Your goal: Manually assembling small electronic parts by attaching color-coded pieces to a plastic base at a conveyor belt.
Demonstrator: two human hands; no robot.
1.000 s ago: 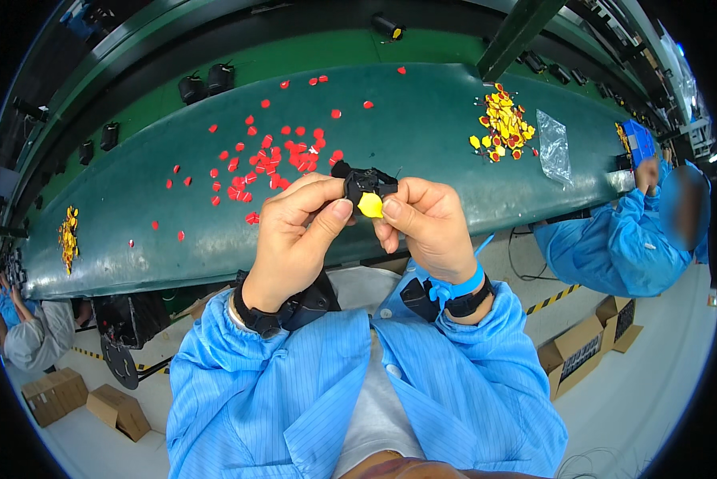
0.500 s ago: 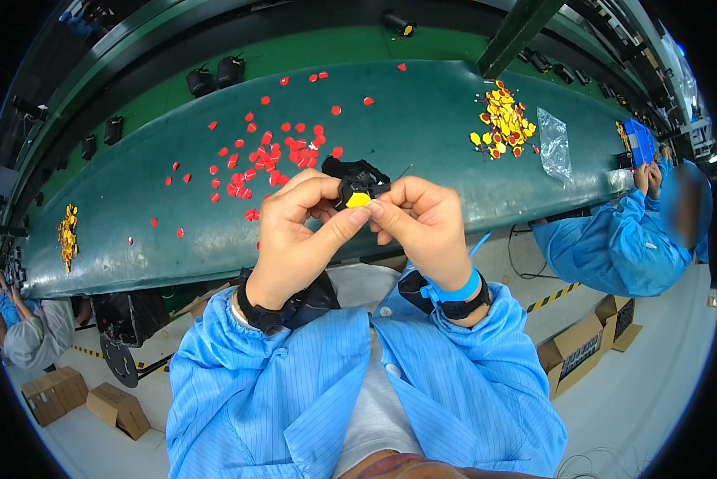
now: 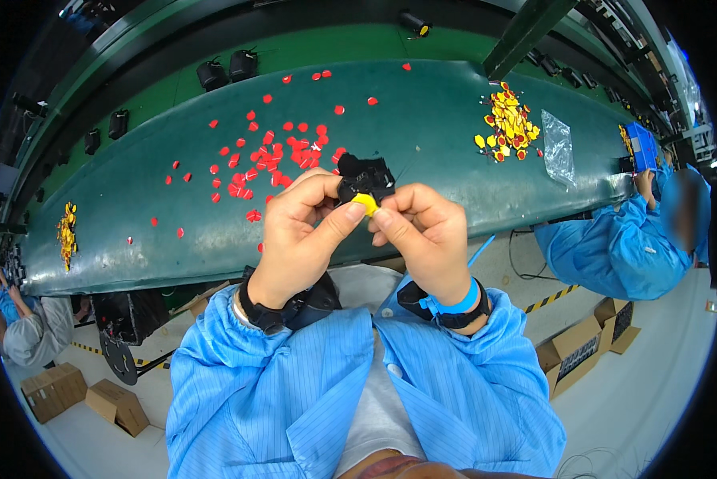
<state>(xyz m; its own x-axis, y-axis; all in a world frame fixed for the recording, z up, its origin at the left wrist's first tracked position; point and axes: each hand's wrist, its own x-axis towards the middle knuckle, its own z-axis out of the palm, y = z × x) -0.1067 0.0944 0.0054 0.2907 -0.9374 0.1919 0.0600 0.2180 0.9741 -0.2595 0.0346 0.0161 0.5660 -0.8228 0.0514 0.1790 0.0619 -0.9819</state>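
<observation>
In front of my chest, above the near edge of the bench, my left hand [image 3: 301,231] is closed around a small black device [image 3: 368,177] with a boxy body. Its thumb presses a yellow tab-like piece [image 3: 365,202] on the device's near side. My right hand [image 3: 424,231] is closed as well, thumb and forefinger pinching the right edge of the yellow piece. Fingers cover much of the device's left and lower sides. Several red pieces [image 3: 276,158] lie scattered on the bench behind my left hand.
The green bench [image 3: 422,104] curves across the view. At right lies a pile of yellow and red pieces [image 3: 508,124] beside a clear plastic bag [image 3: 558,148]; a smaller yellow pile [image 3: 67,235] sits far left. A co-worker in blue [image 3: 606,251] is at right, near a blue bin [image 3: 640,146].
The black device has tipped, and more of its body shows above my fingers. The yellow piece now slants toward my right fingertips. The co-worker's hands at right have shifted.
</observation>
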